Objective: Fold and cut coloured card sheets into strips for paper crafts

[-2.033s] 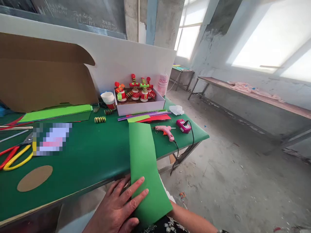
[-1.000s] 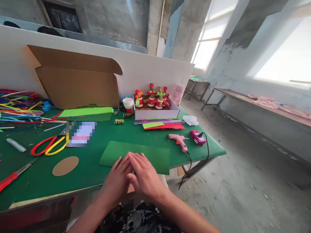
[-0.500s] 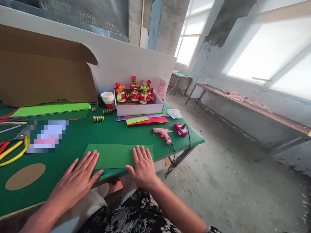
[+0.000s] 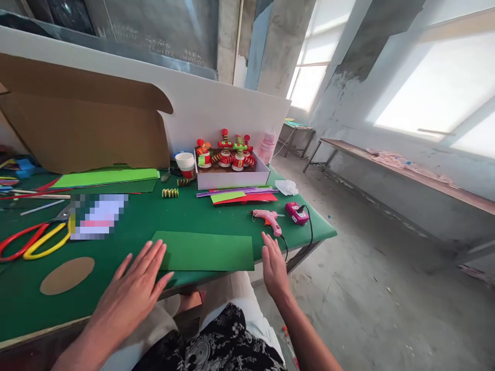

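Observation:
A folded-looking rectangle of dark green paper (image 4: pixel 209 251) lies near the front edge of the green-topped table (image 4: pixel 127 273). My left hand (image 4: pixel 135 281) rests flat with fingers stretched over the paper's left end. Off the right end of the paper, my right hand (image 4: pixel 275 265) is raised on its side, fingers out straight and holding nothing. A pink glue gun (image 4: pixel 267 219) lies just beyond my right fingertips. To the left are an oval of brown cardboard (image 4: pixel 67 276) and scissors (image 4: pixel 42 237) with red and yellow handles.
A white box (image 4: pixel 232 179) holds several paper-spring figures; paper cups (image 4: pixel 185 165) stand beside it. Coloured paper strips (image 4: pixel 243 196), a crumpled white piece (image 4: pixel 286 187) and a magenta power socket (image 4: pixel 297 213) lie at right. Light green sheets (image 4: pixel 104 178) lie behind left.
My right hand has lifted off the green paper and moved right, past its end. My left hand stays on the paper. The view has shifted slightly left.

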The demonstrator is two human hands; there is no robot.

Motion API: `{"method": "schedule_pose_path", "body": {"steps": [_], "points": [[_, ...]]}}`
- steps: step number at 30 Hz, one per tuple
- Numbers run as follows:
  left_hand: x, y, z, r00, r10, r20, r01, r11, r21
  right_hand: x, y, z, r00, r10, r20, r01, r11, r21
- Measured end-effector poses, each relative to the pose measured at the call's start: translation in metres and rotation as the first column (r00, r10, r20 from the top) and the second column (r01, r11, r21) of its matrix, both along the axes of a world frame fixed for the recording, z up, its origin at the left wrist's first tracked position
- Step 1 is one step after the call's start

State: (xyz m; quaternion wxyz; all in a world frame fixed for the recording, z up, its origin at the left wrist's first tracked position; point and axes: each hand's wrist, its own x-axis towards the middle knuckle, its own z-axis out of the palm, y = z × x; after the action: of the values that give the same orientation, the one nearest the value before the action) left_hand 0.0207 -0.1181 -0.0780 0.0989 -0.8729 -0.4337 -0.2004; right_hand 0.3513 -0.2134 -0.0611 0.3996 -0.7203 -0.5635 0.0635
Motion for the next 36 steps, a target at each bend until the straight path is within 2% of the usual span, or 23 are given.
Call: {"method": "schedule_pose_path", "body": {"steps": [2,4,5,7,9,10,11,13,15,17,18,21,23,25,27,28,32,34,36], "points": [[0.018,-0.006,0.003,0.993,-0.117,0.001,0.117,0.993,0.018,-0.001,-0.012,-0.002,0.975,-0.111,-0.194,0.132,0.986,0.098],[0.035,-0.008,0.003,0.981,-0.192,-0.014,0.192,0.981,0.007,-0.007,-0.022,-0.003,0.912,-0.148,-0.382,0.192,0.978,0.079],[0.042,-0.009,0.001,0.978,-0.206,-0.017,0.206,0.979,0.002,-0.011,-0.025,-0.004,0.867,-0.142,-0.478,0.179,0.983,0.033],[0.054,-0.011,-0.005,0.979,-0.201,-0.019,0.201,0.98,-0.001,-0.021,-0.027,-0.005,0.731,-0.122,-0.671,0.066,0.992,-0.109],[0.059,-0.016,-0.01,0.986,-0.168,-0.012,0.168,0.986,-0.004,-0.029,-0.025,-0.006,0.569,-0.133,-0.811,-0.09,0.971,-0.222],[0.061,-0.019,-0.012,0.989,-0.148,-0.005,0.148,0.989,-0.005,-0.033,-0.022,-0.006,0.514,-0.141,-0.846,-0.135,0.961,-0.243],[0.061,-0.023,-0.013,0.992,-0.127,0.004,0.127,0.992,-0.006,-0.037,-0.019,-0.005,0.493,-0.137,-0.859,-0.148,0.96,-0.238],[0.058,-0.03,-0.011,0.997,-0.077,0.023,0.077,0.997,0.001,-0.045,-0.014,0.0,0.547,-0.088,-0.833,-0.108,0.979,-0.174],[0.055,-0.035,-0.007,0.999,-0.03,0.029,0.03,0.999,0.017,-0.054,-0.012,0.008,0.692,-0.01,-0.722,-0.085,0.992,-0.095],[0.054,-0.035,-0.002,1.0,0.004,0.027,-0.005,0.999,0.037,-0.066,-0.013,0.017,0.839,0.093,-0.536,-0.144,0.988,-0.055],[0.054,-0.034,0.0,0.999,0.011,0.03,-0.012,0.999,0.048,-0.073,-0.014,0.021,0.887,0.155,-0.436,-0.196,0.979,-0.05],[0.056,-0.029,0.002,0.999,-0.001,0.044,-0.001,0.998,0.055,-0.086,-0.02,0.032,0.922,0.305,-0.24,-0.326,0.944,-0.054],[0.056,-0.024,0.0,0.999,-0.018,0.035,0.016,0.999,0.048,-0.087,-0.023,0.035,0.925,0.317,-0.208,-0.33,0.943,-0.034],[0.051,-0.019,-0.002,1.0,-0.022,0.017,0.021,0.999,0.044,-0.082,-0.024,0.035,0.932,0.269,-0.243,-0.28,0.96,-0.011],[0.042,-0.013,-0.004,1.0,-0.011,0.002,0.011,0.999,0.041,-0.072,-0.022,0.032,0.907,0.206,-0.368,-0.227,0.974,-0.014],[0.036,-0.009,-0.004,1.0,-0.005,-0.003,0.005,0.999,0.036,-0.066,-0.02,0.031,0.869,0.176,-0.462,-0.212,0.977,-0.026],[0.01,0.002,-0.008,1.0,-0.022,0.009,0.022,0.999,0.039,-0.046,-0.004,0.027,0.594,0.094,-0.799,-0.281,0.955,-0.096],[0.0,0.003,-0.012,0.999,-0.034,0.029,0.032,0.997,0.063,-0.038,0.01,0.028,0.499,0.064,-0.864,-0.337,0.933,-0.126],[-0.008,0.0,-0.017,0.999,-0.022,0.031,0.019,0.996,0.088,-0.03,0.027,0.032,0.48,0.038,-0.876,-0.373,0.913,-0.165]]}}
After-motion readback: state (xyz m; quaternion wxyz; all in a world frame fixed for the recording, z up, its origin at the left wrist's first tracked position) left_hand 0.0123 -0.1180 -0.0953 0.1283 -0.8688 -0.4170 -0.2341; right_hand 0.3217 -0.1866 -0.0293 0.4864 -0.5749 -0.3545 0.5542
